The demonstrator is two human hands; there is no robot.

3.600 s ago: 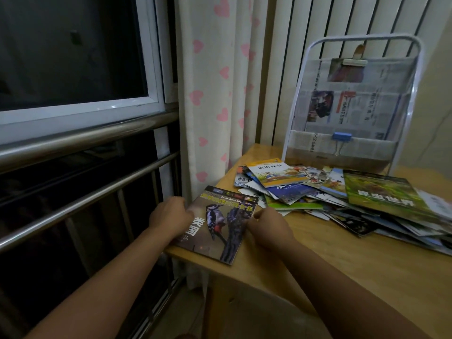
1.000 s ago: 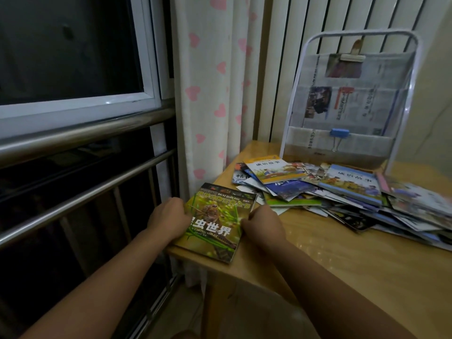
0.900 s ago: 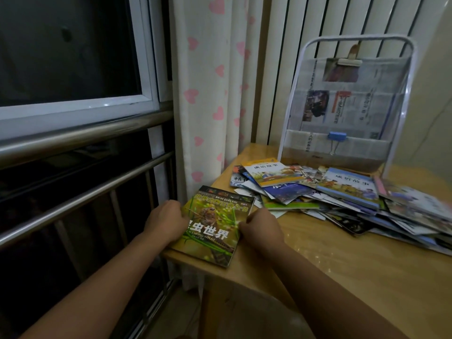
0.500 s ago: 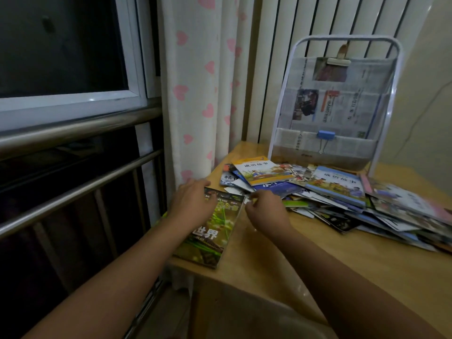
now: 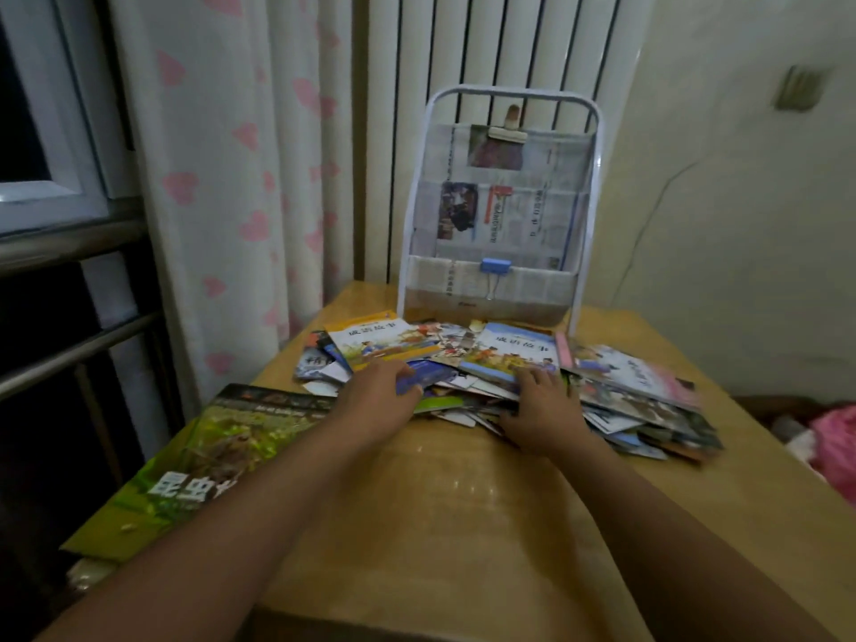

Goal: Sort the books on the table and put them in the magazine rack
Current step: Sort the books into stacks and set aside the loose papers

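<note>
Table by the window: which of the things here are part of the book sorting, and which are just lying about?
Part of the job:
- loose pile of books
- green insect book, set aside at the table's left edge
- magazine rack
- left hand and right hand, both on the pile

Just there:
- heart-print curtain
- radiator
- pink bundle

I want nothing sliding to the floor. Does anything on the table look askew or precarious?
Yes. The green insect book lies skewed at the table's near left corner, its edge overhanging. The book pile before the magazine rack is splayed unevenly.
</note>
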